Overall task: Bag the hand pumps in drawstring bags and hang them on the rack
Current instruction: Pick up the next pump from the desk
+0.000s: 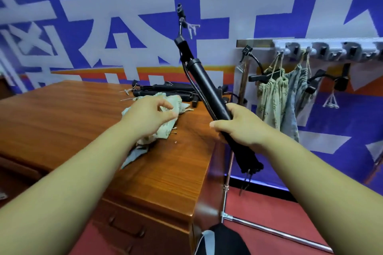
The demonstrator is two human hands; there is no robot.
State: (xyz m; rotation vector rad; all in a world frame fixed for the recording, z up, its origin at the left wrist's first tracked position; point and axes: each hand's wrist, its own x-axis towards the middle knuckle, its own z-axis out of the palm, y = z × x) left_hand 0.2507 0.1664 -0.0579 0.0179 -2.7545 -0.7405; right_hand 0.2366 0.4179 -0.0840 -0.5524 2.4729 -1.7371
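The right hand (238,128) is wrapped tightly round the lower barrel of a long black tubular hand pump (207,87). It holds the pump off the table, slanted up and to the left, with the foot end hanging below the wrist and the thin hose and nozzle at the top.

The left hand (149,116) lies over a crumpled pale green floral cloth drawstring bag (163,132) on the brown wooden desk (62,114). Its fingers are half curled, with thumb and forefinger close together. Whether they already pinch the cloth cannot be told.

The step in hand looks to be opening a bag for this pump. It would go best if the left hand found the hem of the mouth rather than a fold in the middle, lifted it clear, and spread it wide. The pump's foot end should probably go in first, so the loose hose trails in afterwards and does not snag on the cord.

Further back on the desk lie more black hand pumps (165,89), still unbagged. Beyond the desk's right edge, the white wall rack with hooks (331,49) already carries floral bags (273,97) hung by their cords, and hooks further right along it look free.
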